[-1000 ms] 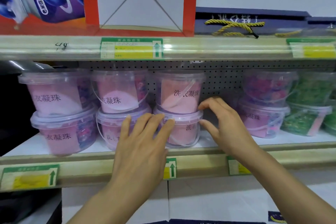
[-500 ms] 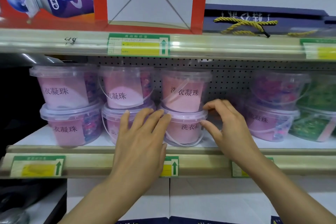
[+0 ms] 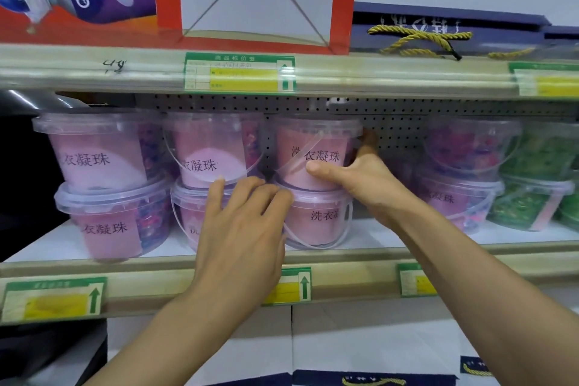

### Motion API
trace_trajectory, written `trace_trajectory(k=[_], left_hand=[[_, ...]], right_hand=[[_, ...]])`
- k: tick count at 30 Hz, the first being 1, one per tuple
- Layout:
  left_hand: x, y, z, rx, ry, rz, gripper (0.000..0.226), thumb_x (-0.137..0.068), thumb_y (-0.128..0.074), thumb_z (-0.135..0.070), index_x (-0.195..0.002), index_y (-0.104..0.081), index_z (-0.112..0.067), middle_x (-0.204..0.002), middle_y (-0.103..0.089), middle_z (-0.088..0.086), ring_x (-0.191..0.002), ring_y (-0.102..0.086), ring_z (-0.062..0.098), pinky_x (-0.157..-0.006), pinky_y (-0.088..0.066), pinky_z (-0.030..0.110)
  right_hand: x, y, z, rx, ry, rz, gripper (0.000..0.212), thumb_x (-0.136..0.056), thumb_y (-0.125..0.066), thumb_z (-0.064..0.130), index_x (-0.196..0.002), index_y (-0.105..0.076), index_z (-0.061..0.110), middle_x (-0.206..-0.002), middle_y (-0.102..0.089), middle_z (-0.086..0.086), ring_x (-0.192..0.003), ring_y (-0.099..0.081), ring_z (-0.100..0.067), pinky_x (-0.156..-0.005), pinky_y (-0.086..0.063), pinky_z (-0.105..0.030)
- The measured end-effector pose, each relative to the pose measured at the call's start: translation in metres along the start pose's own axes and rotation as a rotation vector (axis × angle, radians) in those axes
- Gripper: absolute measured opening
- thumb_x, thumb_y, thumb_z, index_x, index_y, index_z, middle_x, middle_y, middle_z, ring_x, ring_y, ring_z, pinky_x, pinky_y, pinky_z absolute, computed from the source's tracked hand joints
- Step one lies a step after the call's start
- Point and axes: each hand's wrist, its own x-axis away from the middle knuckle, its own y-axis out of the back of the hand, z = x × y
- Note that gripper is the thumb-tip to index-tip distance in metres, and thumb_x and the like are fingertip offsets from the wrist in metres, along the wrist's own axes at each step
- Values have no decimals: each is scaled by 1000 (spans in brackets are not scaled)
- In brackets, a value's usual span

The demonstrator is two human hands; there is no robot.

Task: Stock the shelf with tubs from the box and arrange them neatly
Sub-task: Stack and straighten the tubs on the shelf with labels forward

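Observation:
Clear tubs with pink labels stand in stacks of two on the shelf point(image 3: 391, 238). My right hand point(image 3: 363, 175) grips the upper tub of the third stack point(image 3: 316, 150), thumb across its front and fingers behind its right side. That tub sits on the lower tub point(image 3: 319, 216). My left hand point(image 3: 247, 226) lies flat with fingers spread against the lower tubs of the second point(image 3: 188, 213) and third stacks, its fingertips at their lids. The box is not in view.
Left of my hands stand two more pink stacks point(image 3: 97, 153). To the right are a purple-bead stack point(image 3: 466, 153) and green tubs point(image 3: 539, 166), with a gap between. The upper shelf edge point(image 3: 125, 72) hangs low overhead. White cartons point(image 3: 360, 341) sit below.
My right hand rose from the lower tub's side to clasp the upper tub of the third stack. My left hand stayed pressed on the lower tubs.

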Motion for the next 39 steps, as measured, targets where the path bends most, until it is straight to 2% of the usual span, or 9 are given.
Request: trace_trajectory(k=[2,5,17,22,26,29,32,35,39], left_hand=[[0,-2,2,11,-9,-12,49,-56,-80,-16,-102,-63,-15,-101,-66,-1,-104,-50,23,-96,-25,47],[0,-3,4,20,-13,-12,50,-53,-80,-12,-100,-64,-15,-101,-66,-1,-104,-45,21,-97,-24,47],[-1,4,-1,4,19,76,50,-55,-81,-16,-102,-64,-14,-102,-66,1,-106,-46,22,-96,-24,49],[-7,11,-26,28,72,18,50,-65,-63,-26,-113,-59,-13,-113,-63,3,-109,-47,24,-97,-27,47],[-28,7,-74,150,-32,-110,37,-73,-54,-21,-108,-60,-10,-107,-63,5,-100,-50,25,-88,-36,36],[-44,-7,-111,207,-61,-100,36,-75,-51,-22,-107,-62,-10,-110,-63,4,-101,-50,23,-85,-38,32],[-56,-28,-136,260,-7,-17,39,-74,-56,-23,-110,-60,-12,-114,-61,0,-104,-48,18,-85,-44,33],[-67,-43,-155,306,91,97,46,-73,-66,-19,-118,-56,-14,-120,-59,-1,-111,-46,16,-87,-50,36],[-79,-52,-167,326,234,212,52,-87,-60,-26,-135,-39,-26,-137,-43,-12,-128,-34,9,-99,-34,24]], right_hand=[[-4,2,-4,-71,7,-12,94,-34,-87,52,-111,-39,27,-119,-60,2,-106,-61,-14,-95,-49,-35],[-8,7,-7,-182,12,31,105,-35,-91,39,-125,-40,19,-122,-60,-3,-106,-62,-17,-94,-49,-35],[-12,17,-16,-251,54,167,100,-41,-87,44,-128,-47,16,-123,-62,-4,-110,-61,-19,-100,-46,-41],[18,46,-22,94,210,1,78,-60,-73,56,-125,-46,24,-122,-59,7,-111,-57,-9,-98,-46,-37],[44,102,-37,472,460,-345,27,-80,-68,24,-105,-58,17,-102,-58,1,-91,-53,-8,-83,-39,-19],[47,150,-58,723,539,-507,23,-74,-71,10,-95,-61,8,-94,-55,-8,-88,-51,-23,-78,-37,-27],[45,184,-82,967,519,-452,33,-63,-80,7,-93,-64,6,-90,-57,-13,-86,-54,-35,-73,-46,-42],[43,200,-92,1052,584,-349,38,-57,-86,18,-88,-65,10,-86,-59,-10,-79,-57,-34,-67,-46,-40],[36,207,-93,1081,654,-270,47,-47,-88,15,-84,-60,10,-83,-58,-10,-74,-58,-34,-59,-47,-39]])
